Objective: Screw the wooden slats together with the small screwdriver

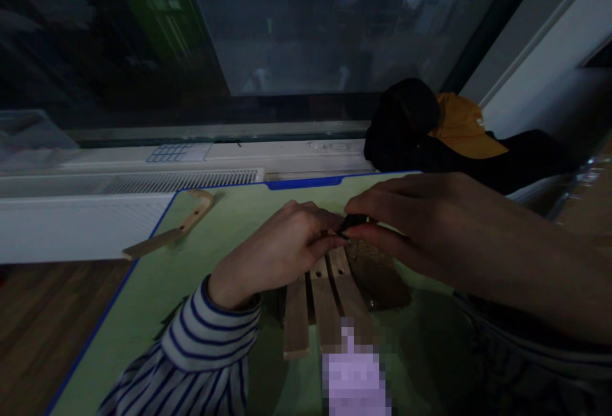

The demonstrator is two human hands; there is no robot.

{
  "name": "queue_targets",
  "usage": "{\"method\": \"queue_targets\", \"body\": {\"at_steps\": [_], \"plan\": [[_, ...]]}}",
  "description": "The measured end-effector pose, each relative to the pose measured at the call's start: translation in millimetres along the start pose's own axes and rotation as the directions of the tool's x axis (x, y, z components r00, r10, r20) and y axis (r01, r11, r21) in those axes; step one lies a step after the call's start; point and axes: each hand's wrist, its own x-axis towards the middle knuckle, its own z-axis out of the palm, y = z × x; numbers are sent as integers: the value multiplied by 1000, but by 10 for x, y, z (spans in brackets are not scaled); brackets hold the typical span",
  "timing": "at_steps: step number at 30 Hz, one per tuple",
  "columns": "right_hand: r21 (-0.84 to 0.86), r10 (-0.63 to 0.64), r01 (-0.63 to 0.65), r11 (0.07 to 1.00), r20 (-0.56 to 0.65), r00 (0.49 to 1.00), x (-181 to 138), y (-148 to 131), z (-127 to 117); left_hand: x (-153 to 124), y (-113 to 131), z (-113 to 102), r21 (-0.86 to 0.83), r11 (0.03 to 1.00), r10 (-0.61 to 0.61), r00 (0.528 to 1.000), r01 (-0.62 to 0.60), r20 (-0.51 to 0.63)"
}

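— Dim room, dark window along the far side, white sill with a vent grille below it; what's on the green mat?

— Near the middle, a set of wooden slats lying side by side; their long axes run near to far, leaning a little to the left at the far end; small holes show near their far ends.

— And the hands?

— Left hand, in a striped sleeve, rests on the far ends of the slats with fingers curled down onto them; right hand comes in from the right, thumb and forefinger pinched narrow on a small dark piece just above those far ends; the two hands nearly touch there; what the piece is, I cannot tell.

— Anything else?

— A curved wooden part lies well apart to the left, at the mat's far-left corner, its long axis slanting from near-left to far-right; a dark bag and an orange cap sit far right; a brownish patch lies just right of the slats.
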Motion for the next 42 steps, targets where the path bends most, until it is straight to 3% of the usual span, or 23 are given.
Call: {"method": "queue_targets", "body": {"at_steps": [8, 14, 20, 27, 37, 42], "plan": [[60, -4, 1, 998, 49, 999, -1, -28, -8, -9, 16, -48, 43, 997, -51, 991, 57, -123], [63, -63, 65, 996, -40, 997, 0, -38, -4, -24, -24, -36, 26, 998, -51, 993, 54, -108], [69, -35, 34, 997, 10, 999, 3, -39, -29, -22, -26, -44, 59, 998, 3, 998, 1, -68], [85, 1, -5, 996, 43, 999, 13, -27, -35, -13, 4, -38, 12, 1000, -18, 999, 19, -41], [79, 1, -4, 997, 38, 999, -7, -13, 11, -17, -20, -41, -2, 1000, -19, 998, 19, -67], [50, -51, 54, 997, -62, 997, -38, 13, 15, -24, -46, -24, 4, 1000, -2, 998, 3, -60]]}}
